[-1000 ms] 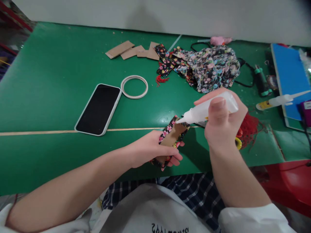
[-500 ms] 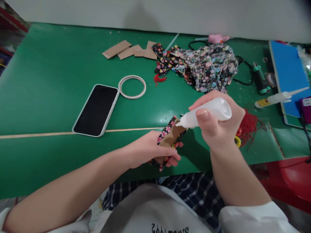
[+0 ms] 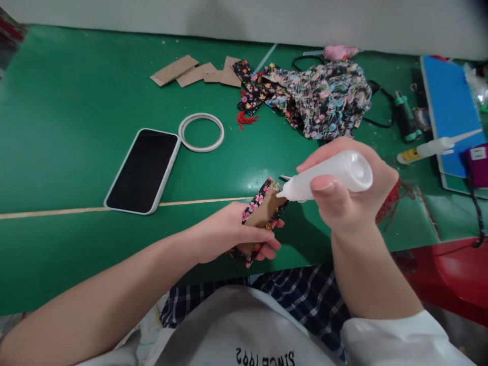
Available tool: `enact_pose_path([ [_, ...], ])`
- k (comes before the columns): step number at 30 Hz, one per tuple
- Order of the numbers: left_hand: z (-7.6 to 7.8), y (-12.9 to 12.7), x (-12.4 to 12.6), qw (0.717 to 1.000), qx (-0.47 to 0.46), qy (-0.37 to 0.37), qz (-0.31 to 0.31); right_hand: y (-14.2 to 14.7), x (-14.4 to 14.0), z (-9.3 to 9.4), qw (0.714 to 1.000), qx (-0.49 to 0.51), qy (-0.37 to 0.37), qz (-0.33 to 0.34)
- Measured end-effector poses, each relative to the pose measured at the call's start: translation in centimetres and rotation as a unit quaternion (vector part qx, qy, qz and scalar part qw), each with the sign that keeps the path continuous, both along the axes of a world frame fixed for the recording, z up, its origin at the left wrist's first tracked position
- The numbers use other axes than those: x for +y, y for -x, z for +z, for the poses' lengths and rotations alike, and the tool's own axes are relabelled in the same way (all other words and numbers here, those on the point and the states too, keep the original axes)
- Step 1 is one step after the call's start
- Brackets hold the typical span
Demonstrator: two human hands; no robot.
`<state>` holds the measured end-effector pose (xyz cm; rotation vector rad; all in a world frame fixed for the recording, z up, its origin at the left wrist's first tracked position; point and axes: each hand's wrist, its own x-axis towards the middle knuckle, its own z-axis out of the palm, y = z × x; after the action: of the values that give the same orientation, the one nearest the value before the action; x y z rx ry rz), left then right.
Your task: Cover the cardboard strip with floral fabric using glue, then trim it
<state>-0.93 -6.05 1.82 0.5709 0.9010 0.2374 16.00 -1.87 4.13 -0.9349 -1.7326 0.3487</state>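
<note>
Since a second ago your view has swung right and down a little; the bottle's nozzle has stayed at the card's top edge. Green work table (image 3: 76, 101) spans the frame. Your right hand (image 3: 348, 195) grips the translucent white squeeze glue bottle (image 3: 330, 178), nozzle pointing left, touching the card. Your left hand (image 3: 232, 234) clasps the small brown card wrapped in black floral fabric (image 3: 263, 213), just below the nozzle, near the table's front edge.

1. The left hand (image 3: 232, 234) is curled shut in a grip, its forearm bare and stretched forward.
2. The right hand (image 3: 348, 190) is raised and clenched in a squeeze, thumb on top, wrist bent.
</note>
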Motion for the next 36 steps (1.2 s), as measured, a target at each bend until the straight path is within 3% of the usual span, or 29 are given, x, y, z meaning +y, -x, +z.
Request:
enact_pose_path([
  [12,-0.47,0.37,-0.11,1.0,-0.011,-0.023,-0.015,0.11,0.35,-0.31,0.999,0.026,-0.029,0.007],
  [25,-0.44,0.28,-0.09,1.0,-0.01,-0.025,-0.01,-0.57,0.23,-0.57,0.999,-0.009,0.027,-0.021],
  [36,-0.52,0.31,-0.11,1.0,-0.019,-0.024,-0.003,0.0,0.31,-0.18,1.0,0.01,0.001,-0.023],
])
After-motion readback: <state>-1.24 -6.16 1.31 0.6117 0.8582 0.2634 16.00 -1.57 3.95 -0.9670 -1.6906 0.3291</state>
